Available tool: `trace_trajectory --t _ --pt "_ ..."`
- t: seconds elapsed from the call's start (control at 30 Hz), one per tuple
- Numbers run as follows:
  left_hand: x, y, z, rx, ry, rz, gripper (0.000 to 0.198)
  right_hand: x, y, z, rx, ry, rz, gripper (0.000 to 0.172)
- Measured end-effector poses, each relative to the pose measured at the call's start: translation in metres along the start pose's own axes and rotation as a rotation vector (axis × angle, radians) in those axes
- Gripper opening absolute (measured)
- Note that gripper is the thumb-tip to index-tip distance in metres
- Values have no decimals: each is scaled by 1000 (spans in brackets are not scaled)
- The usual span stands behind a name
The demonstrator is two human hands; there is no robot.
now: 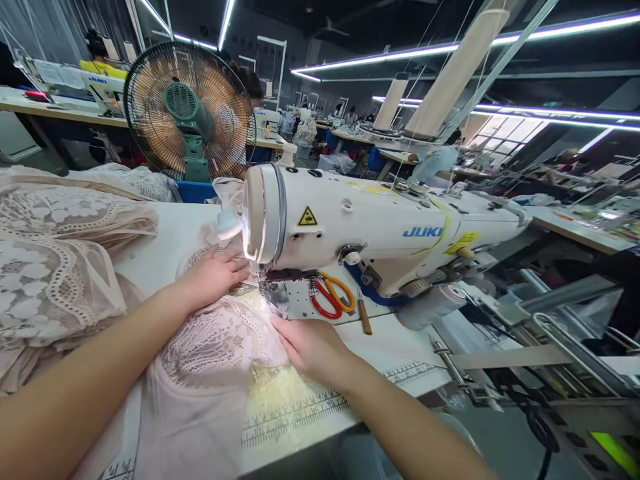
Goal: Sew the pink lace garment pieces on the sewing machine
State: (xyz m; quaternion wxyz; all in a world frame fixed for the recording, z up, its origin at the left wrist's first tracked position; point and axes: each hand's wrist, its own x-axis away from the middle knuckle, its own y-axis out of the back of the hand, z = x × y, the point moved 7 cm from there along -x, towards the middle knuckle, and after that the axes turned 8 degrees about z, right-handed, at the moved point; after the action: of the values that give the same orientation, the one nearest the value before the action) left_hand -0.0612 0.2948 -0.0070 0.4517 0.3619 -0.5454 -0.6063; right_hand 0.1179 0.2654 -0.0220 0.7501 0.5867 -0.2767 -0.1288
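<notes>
A pale pink lace garment [215, 343] lies under the head of a white JUKI sewing machine [325, 213]. Flat on the lace, just left of the needle area, rests my left hand [213, 275], fingers stretched toward the presser foot. At the garment's right edge, my right hand [310, 350] pinches the fabric between thumb and fingers, close to the needle plate [295, 301]. The needle tip is too small and blurred to make out. The garment's lower part drapes toward the table's front edge.
Stacked lace pieces [55, 280] fill the left side. Red-and-orange handled scissors [333, 297] and a wooden-handled tool [364, 317] lie beneath the machine arm. A measuring tape [295, 413] runs along the front edge. A large fan [187, 113] stands behind; people work farther back.
</notes>
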Motion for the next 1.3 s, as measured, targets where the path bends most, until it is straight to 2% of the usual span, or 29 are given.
trace_trajectory --t 0.13,0.2,0.23,0.3,0.4,0.43,0.5,0.57,0.63,0.7,0.73,0.77,0.83,0.87,0.93,1.0,1.07,1.1,1.13,1.17,1.23,1.3 --pt "23 32 -17 180 -22 -221 33 3 5 1 -16 15 -22 13" --pt "33 43 -38 233 -90 -247 33 5 8 2 -37 40 -44 18" --pt "35 44 -50 231 -129 -211 30 6 9 3 -49 51 -47 21" --pt "34 36 -72 211 -179 -58 26 6 9 5 -70 65 -35 27" --pt "28 24 -84 214 -134 102 15 3 7 6 -99 89 -31 24" --pt "27 22 -83 245 -109 122 8 1 7 6 -108 101 -54 21" --pt "25 25 -78 380 -68 102 10 0 10 3 -149 108 -160 16" --pt "26 31 -67 583 -18 9 11 2 16 -5 -267 81 -330 12" --pt "29 33 -48 800 112 -146 18 8 21 -12 -438 82 -469 29" --pt "34 24 -30 931 293 -278 25 13 22 -7 -528 197 -470 53" --pt "37 18 -23 960 374 -324 26 14 21 2 -510 293 -419 57" --pt "38 12 -19 967 431 -349 26 16 19 13 -459 390 -351 55" --pt "39 4 -17 954 481 -364 24 18 14 30 -353 508 -226 33" --pt "40 2 -17 930 491 -371 23 18 13 33 -327 504 -195 23" --pt "39 5 -21 792 477 -329 19 11 12 27 -342 370 -198 29" --pt "37 8 -28 567 448 -181 15 6 11 14 -381 186 -226 37" --pt "37 6 -34 355 433 -3 8 3 8 5 -419 85 -202 33" --pt "37 6 -37 287 425 50 6 2 5 4 -440 77 -176 25" --pt "38 7 -40 226 410 74 13 2 4 5 -453 83 -151 17" --pt "39 8 -43 168 386 82 24 3 3 6 -457 96 -131 16" --pt "40 11 -50 62 327 85 43 5 2 9 -440 118 -109 31" --pt "40 11 -56 -19 279 102 47 7 2 11 -396 125 -82 36"
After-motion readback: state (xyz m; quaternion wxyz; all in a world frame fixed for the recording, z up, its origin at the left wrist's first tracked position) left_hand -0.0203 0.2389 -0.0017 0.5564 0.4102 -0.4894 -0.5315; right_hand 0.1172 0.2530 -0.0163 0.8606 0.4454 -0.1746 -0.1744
